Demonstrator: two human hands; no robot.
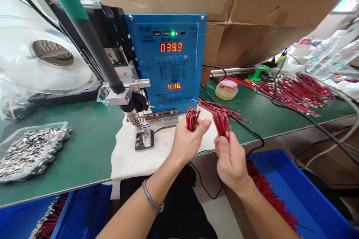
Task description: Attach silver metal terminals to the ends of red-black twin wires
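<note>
My left hand [188,140] is closed round a bundle of short red wires [192,118], held upright in front of the blue machine [168,59]. My right hand [231,162] is closed on a second bunch of red wires [222,125] just to the right, ends pointing up. Both hands hover over the white cloth [134,157] at the table's front edge. The machine's press head with a spring [134,117] stands to the left of my left hand. A metal bangle [151,198] sits on my left wrist.
A bag of small metal terminals [30,149] lies at the left on the green table [92,145]. Loose red wires [291,89] are heaped at the back right, near a small round container [226,89]. Blue bins [294,190] holding red wires stand below the table's edge. A black cable [308,119] crosses the table.
</note>
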